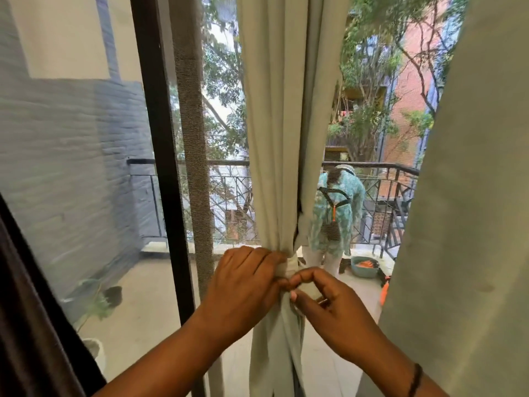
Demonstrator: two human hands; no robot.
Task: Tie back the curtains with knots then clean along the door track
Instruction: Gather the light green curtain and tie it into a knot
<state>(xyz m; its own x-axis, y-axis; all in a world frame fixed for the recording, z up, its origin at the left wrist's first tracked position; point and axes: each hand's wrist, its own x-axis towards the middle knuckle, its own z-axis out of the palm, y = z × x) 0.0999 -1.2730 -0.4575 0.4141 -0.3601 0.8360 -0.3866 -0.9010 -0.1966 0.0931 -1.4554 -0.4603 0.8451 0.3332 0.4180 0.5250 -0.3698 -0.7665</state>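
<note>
The pale curtain (274,124) is gathered at the knot (290,266), just right of the dark door frame (160,138). It is gripped by the left hand (243,285) and pinched by the right hand (323,305). The wrap should probably be held firmly while the loose end is pulled snug.

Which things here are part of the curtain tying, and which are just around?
In use: middle curtain, its knot, left hand, right hand.
Just around: right curtain, balcony railing, teal basin, potted plant.
</note>
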